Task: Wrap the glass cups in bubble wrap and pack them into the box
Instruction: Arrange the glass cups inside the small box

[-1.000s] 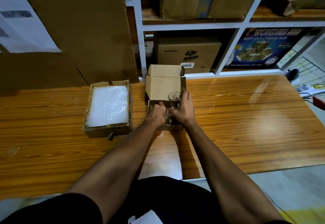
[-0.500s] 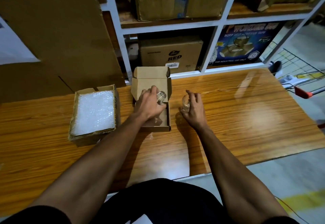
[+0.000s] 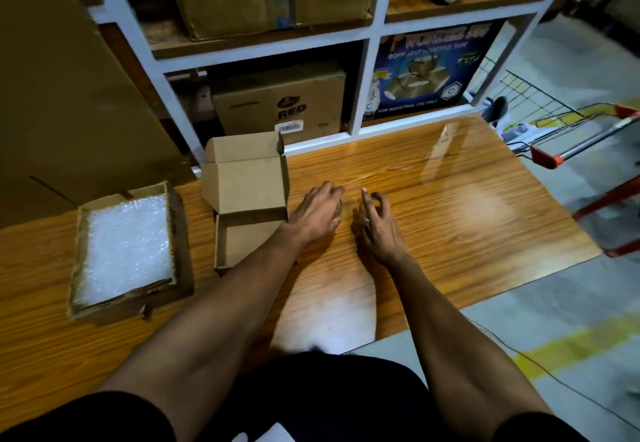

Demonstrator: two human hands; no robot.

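My left hand [image 3: 317,214] lies palm down over a glass cup [image 3: 339,207], fingers curled round it, just right of the small open cardboard box [image 3: 242,247]. Only the cup's rim shows. My right hand [image 3: 377,226] holds a second glass cup [image 3: 366,211] low on the wooden table [image 3: 467,219], thumb and curled fingers round it; most of this cup is hidden. The small box's lid stands up at the back and I see nothing inside. A low carton with sheets of bubble wrap [image 3: 128,244] sits to the left.
White shelving [image 3: 372,60] with cardboard cartons and a tape carton runs along the table's far edge. A big cardboard sheet [image 3: 69,95] leans at the back left. A wire trolley with red handles [image 3: 571,143] stands off the right end.
Both hands took cups out of the small box. The right set its cup on the table to the box's right; the left then carried its cup out beside it.
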